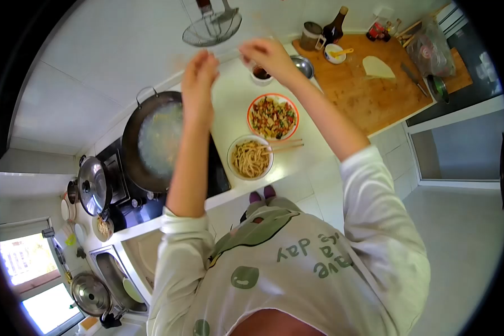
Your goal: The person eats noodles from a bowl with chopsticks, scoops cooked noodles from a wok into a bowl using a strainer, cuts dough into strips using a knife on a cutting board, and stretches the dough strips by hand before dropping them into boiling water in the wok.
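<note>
My left hand [200,70] is raised between the wok [133,120] and the bowls, its fingers loosely bent and blurred, with nothing visible in them. To its right, my right hand [266,54] is over a small cup of dark sauce [261,74], fingers reaching leftward and slightly apart. A gap separates the two hands. On the counter below lie a red-rimmed bowl of chopped, mixed food [273,116] and a bowl of noodles [250,159] with chopsticks [285,147] across its rim. Pale, cloudy liquid fills the wok.
A wire strainer [211,29] hangs on the wall above. At right, a wooden board [353,84] carries a knife [413,78], a dough piece [378,67], a dark bottle [335,28] and a small bowl [334,54]. A lidded pot [94,185] and a sink [115,274] stand left.
</note>
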The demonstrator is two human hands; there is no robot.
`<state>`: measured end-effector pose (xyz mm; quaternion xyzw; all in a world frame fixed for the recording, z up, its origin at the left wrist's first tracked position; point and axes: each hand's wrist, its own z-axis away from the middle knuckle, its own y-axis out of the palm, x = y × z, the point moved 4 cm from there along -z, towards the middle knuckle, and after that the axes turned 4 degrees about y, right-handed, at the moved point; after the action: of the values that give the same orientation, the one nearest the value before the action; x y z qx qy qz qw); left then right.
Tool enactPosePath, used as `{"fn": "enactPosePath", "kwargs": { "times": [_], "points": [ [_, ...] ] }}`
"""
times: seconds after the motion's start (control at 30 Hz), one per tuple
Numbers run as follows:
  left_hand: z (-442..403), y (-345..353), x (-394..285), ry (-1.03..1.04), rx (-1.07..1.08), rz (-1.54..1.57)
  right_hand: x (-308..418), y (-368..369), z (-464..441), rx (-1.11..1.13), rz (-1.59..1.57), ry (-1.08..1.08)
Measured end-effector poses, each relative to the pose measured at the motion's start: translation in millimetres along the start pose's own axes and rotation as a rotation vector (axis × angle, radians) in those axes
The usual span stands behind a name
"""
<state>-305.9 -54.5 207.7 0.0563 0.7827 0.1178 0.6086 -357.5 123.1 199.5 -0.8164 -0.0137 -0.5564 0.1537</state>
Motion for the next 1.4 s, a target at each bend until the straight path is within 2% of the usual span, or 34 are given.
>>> {"fn": "enactPosePath", "kwargs": {
  "times": [0.03,0.07,0.1,0.13,0.17,0.2,0.27,0.3,0.33,0.37,0.4,0.43,0.5,0.53,0.7,0.77,0.83,0.9,1.1,1.27,1.3,1.33,1.37,1.4],
  "points": [
    [33,-10,22,-0.013,-0.033,-0.036,-27,1,42,-0.012,-0.125,0.213],
    [67,-22,46,-0.044,-0.082,-0.133,-45,1,85,-0.083,-0.148,0.278],
    [100,-36,72,-0.075,-0.092,-0.267,-53,-1,124,-0.091,-0.04,0.171],
    [135,-44,88,-0.13,-0.103,-0.295,-70,2,168,-0.113,-0.179,0.358],
    [168,-66,132,-0.174,-0.193,-0.218,-87,8,212,-0.178,-0.294,0.47],
    [197,-79,149,-0.272,-0.219,-0.221,-98,14,251,-0.195,-0.259,0.614],
    [243,-113,207,-0.391,-0.218,-0.419,-126,34,317,-0.254,-0.467,0.849],
    [247,-117,212,-0.395,-0.197,-0.415,-144,45,337,-0.238,-0.455,0.913],
    [252,-120,224,-0.612,-0.227,-0.286,-160,56,351,-0.224,-0.441,0.976],
    [255,-119,236,-0.824,-0.254,-0.153,-168,66,354,-0.22,-0.461,0.996],
    [248,-117,244,-0.789,-0.145,-0.178,-176,77,352,-0.217,-0.48,1.014],
    [238,-107,235,-0.783,-0.157,-0.132,-188,87,347,-0.155,-0.559,1.012],
    [228,-106,251,-0.913,-0.14,0.118,-191,101,327,-0.157,-0.604,1.056],
    [225,-109,258,-0.945,-0.079,0.169,-187,105,316,-0.08,-0.598,1.075],
    [241,-106,251,-0.971,0.048,0.148,-173,99,314,-0.05,-0.638,1.074],
    [258,-86,248,-0.956,-0.012,0.165,-172,85,330,-0.051,-0.608,1.092],
    [272,-52,242,-0.925,0.044,0.197,-174,61,347,-0.082,-0.613,1.103],
    [285,-19,244,-0.938,-0.033,0.157,-169,28,358,-0.08,-0.623,1.091],
    [273,102,273,-0.874,-0.044,0.252,-186,-90,350,-0.09,-0.637,1.024],
    [247,189,286,-0.797,-0.227,0.278,-209,-169,323,-0.036,-0.618,0.957],
    [245,197,294,-0.767,-0.295,0.297,-218,-182,321,-0.062,-0.572,0.943],
    [247,201,306,-0.723,-0.482,0.386,-227,-193,325,-0.084,-0.524,0.935],
    [256,209,319,-0.729,-0.488,0.385,-246,-199,338,-0.081,-0.524,0.943],
    [269,223,324,-0.844,-0.57,0.339,-251,-218,345,-0.137,-0.17,0.846]
  ]
}}
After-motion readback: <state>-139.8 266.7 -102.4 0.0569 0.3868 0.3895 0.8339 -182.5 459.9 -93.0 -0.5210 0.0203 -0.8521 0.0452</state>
